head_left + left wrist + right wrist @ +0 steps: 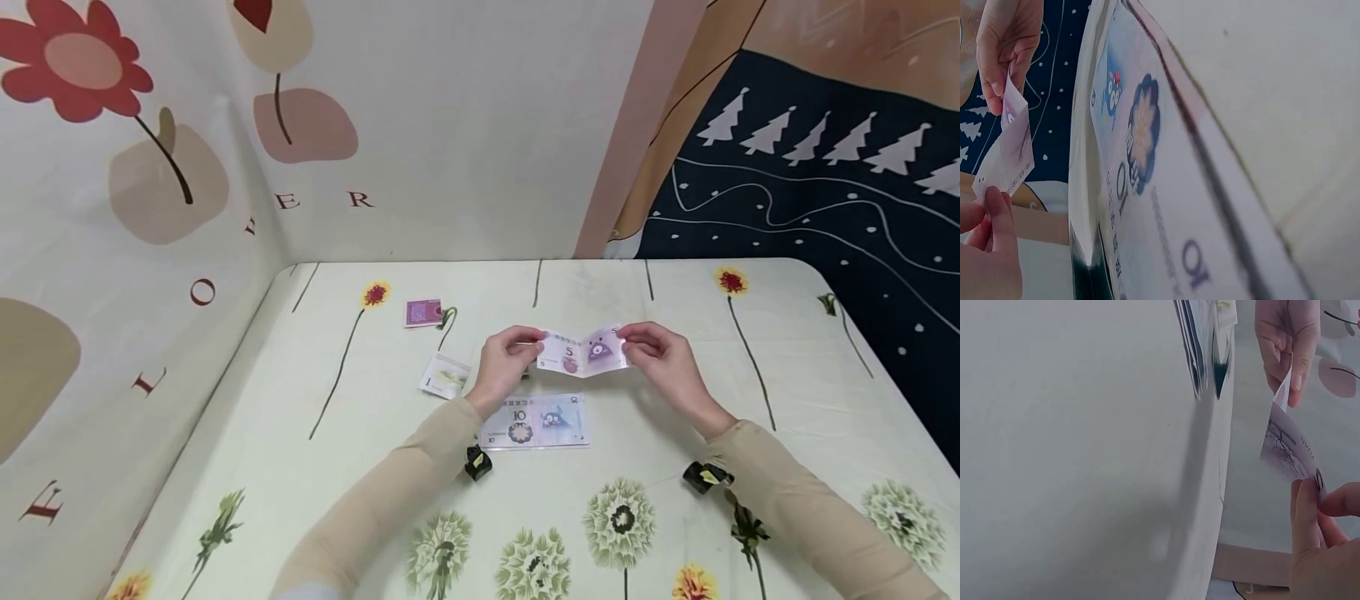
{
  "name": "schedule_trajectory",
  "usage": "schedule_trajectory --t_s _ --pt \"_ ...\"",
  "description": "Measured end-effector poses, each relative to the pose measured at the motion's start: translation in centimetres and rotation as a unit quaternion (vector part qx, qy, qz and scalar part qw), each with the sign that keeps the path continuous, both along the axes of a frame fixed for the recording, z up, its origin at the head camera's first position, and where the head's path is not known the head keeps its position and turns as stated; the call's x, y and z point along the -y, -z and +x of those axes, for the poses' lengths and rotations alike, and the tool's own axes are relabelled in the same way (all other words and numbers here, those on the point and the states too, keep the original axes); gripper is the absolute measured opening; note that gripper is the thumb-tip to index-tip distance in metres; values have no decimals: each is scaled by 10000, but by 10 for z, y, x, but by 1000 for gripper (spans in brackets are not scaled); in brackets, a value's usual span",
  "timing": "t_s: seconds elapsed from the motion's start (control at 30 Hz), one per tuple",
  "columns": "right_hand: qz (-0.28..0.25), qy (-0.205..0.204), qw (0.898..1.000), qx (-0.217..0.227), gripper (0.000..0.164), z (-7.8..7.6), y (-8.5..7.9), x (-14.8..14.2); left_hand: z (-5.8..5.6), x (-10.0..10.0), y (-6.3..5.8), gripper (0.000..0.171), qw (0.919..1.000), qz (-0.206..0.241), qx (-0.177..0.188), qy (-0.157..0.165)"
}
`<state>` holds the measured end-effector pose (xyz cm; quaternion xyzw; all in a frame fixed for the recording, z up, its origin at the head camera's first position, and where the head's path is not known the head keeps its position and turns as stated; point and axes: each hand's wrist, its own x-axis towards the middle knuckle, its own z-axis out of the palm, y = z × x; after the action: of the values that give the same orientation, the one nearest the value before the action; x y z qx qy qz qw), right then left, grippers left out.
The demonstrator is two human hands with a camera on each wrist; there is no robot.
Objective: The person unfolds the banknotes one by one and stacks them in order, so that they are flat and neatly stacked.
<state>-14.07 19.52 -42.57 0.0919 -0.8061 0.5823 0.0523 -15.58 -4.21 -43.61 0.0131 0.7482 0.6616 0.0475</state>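
Beyond the 10 note (536,422), the 5 note (582,353) is pinched endwise by left hand (506,367) and right hand (669,372); light, even tension is advised.

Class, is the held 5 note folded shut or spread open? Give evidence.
The 5 note is spread open but creased: left hand and right hand pinch opposite ends; both printed halves show.

Head vw: bright, even lt | faint shdw on desk (262,467) by R hand (673,368) | wrist vws: dimmer, soft
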Motion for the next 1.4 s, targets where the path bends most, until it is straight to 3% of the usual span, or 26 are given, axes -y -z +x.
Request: schedule_trajectory --t_s 0.2,0.5,0.83,1.2,1.4 --pt "184 -108 9996 183 23 -2 3 -1 0 9 1 24 9999 -6 16 99" --pt "443 -378 9970 518 25 -3 8 0 -1 26 4 26 9993 -357 8 83" --pt "343 -647 9948 704 26 -2 5 7 8 41 6 28 9969 -762 77 182" --pt "266 -880 9908 990 26 -2 10 14 13 56 7 27 9930 -1094 -105 425" --pt "269 -1121 9866 1158 27 5 12 17 21 62 5 25 9907 -1225 -120 579"
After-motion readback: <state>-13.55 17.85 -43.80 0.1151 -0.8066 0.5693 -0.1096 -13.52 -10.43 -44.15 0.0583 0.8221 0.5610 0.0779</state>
